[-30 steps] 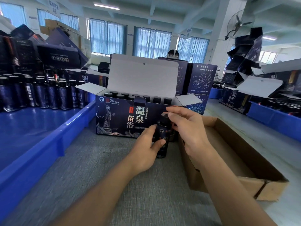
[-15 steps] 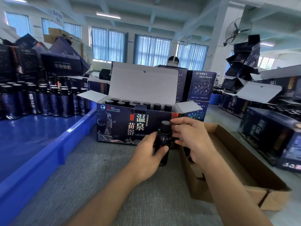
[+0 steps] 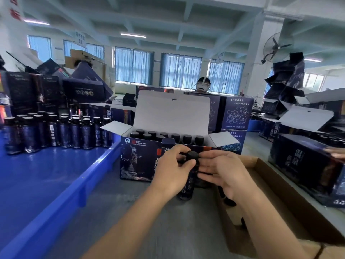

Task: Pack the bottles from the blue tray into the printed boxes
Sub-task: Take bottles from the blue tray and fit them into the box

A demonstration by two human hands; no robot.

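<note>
A grey, felt-topped table (image 3: 130, 212) carries everything. The blue tray (image 3: 89, 184) sits along its left side. An open printed box (image 3: 138, 161) stands mid-table just beside the tray's rim, with a brown cardboard box (image 3: 291, 199) to its right. A closed printed box (image 3: 302, 165) lies further right.

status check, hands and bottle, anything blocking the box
Left hand grips bottle by the body, right hand pinches near its cap. Bottle upright before open printed box, not yet in. Lid up, nothing blocking the opening.

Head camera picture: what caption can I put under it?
Left hand and right hand hold one dark bottle before the open printed box.
</note>
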